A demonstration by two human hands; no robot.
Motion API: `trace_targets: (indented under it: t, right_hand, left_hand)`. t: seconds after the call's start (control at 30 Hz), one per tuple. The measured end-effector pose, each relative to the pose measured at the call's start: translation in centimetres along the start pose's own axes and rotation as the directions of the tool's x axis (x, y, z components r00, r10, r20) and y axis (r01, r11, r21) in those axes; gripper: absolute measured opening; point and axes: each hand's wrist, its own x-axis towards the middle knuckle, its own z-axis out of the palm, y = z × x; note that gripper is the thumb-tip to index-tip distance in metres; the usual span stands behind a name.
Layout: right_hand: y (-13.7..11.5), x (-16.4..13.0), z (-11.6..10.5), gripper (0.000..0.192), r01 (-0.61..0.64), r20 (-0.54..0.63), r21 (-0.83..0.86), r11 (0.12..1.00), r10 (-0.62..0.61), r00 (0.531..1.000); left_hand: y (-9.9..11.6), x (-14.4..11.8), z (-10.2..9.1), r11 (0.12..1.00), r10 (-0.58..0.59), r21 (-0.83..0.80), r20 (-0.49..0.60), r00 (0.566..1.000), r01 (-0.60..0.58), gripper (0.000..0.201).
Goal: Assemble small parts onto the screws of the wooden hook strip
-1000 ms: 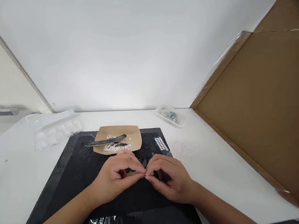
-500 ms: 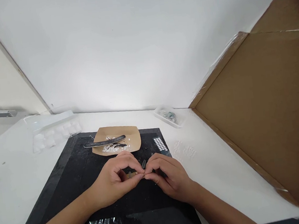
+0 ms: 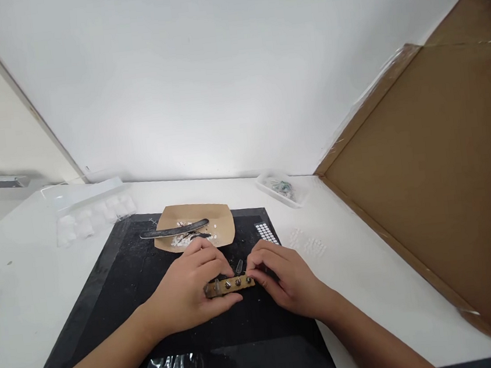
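L hand [image 3: 195,286]: part-curled, clasps tan wood-look bar [image 3: 233,286].
R hand [image 3: 287,276]: near-pinched; contents, we can't tell.
Step/next: prob. bar-end work; needs steadiness.

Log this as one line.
left hand holding yellowish strip | right hand at strip's right end | black mat beneath | brown tray, dark file beyond

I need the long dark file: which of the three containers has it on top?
The brown tray, just beyond the left hand; the file lies across it, overhanging its left rim. The clear box at left and white tub at right have none.
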Motion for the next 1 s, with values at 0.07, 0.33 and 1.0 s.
trace_targets:
  t: [0.07, 0.33, 1.0]
  right_hand:
    - [0.1, 0.0, 0.0, 0.007, 0.015, 0.02, -0.012, 1.0, -0.015, 1.0]
    - [0.7, -0.2, 0.6, 0.004, 0.046, 0.051, -0.052, 0.998, -0.043, 0.998]
    - [0.8, 0.1, 2.2, 0.003, 0.171, 0.023, -0.164, 0.971, -0.17, 0.985]
  left_hand:
    - [0.0, -0.2, 0.0, 0.996, -0.041, 0.079, 0.061, 0.997, 0.036, 0.027]
    - [1.0, -0.7, 0.9, 0.971, -0.166, 0.191, 0.123, 0.978, 0.141, 0.02]
    - [1.5, -0.6, 2.3, 0.896, -0.436, 0.104, 0.008, 0.9, 0.433, 0.017]
